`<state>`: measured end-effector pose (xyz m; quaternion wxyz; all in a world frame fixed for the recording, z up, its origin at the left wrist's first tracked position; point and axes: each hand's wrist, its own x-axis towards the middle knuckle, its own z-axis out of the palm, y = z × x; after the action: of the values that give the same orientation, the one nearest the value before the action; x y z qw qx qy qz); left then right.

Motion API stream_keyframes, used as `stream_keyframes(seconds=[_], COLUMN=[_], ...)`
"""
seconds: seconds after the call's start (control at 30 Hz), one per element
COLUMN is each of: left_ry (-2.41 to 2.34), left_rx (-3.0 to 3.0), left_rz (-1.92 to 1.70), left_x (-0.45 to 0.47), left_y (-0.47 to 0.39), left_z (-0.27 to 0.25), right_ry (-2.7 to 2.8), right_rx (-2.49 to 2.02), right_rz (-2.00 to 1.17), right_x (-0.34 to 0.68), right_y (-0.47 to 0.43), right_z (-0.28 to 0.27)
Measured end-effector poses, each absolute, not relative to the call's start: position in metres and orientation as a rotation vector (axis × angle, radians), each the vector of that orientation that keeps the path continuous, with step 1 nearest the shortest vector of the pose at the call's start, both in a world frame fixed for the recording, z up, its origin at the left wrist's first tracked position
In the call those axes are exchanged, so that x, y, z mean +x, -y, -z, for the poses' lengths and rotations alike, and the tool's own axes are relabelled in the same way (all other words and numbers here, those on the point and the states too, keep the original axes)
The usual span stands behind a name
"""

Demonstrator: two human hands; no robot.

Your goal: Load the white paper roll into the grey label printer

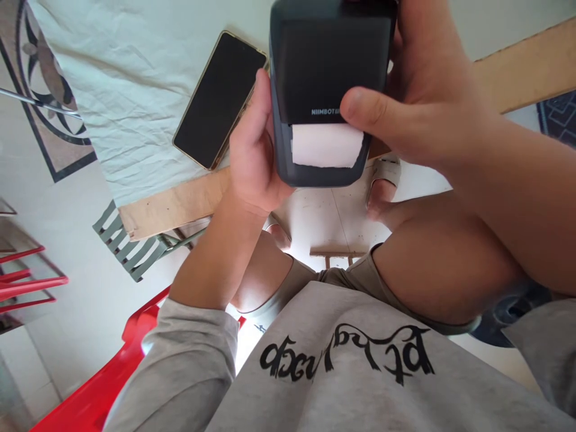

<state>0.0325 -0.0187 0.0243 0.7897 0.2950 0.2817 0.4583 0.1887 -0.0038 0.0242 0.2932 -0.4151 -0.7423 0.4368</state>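
A dark label printer [330, 66] marked NIIMBOT is held up at the top middle of the view. White label paper [328, 146] shows in the slot at its near end, with an uneven lower edge. My left hand [256, 150] grips the printer's left side, thumb along the edge and the other fingers hidden behind it. My right hand [418, 102] wraps around the right side, its thumb pressing on the front by the lettering. A dark-screened smartphone [220, 99] lies on the cloth just left of the printer.
A pale green cloth [135, 120] covers the table, whose wooden edge [180, 204] runs below it. A green slatted stool [130, 246] stands under the left corner. Red plastic furniture [103, 372] is at lower left, with red-edged racks [31, 282] beyond it.
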Motion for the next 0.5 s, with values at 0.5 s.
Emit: stream_keyframes(seconds=[0.5], left_ry=[-0.780], left_rx=[0.556], left_rz=[-0.966], left_x=[0.025], left_y=[0.016], left_z=[-0.017], right_ry=[2.354], right_rx=[-1.208], right_rz=[-0.745], right_x=[0.202], right_y=[0.001], right_z=[-0.026])
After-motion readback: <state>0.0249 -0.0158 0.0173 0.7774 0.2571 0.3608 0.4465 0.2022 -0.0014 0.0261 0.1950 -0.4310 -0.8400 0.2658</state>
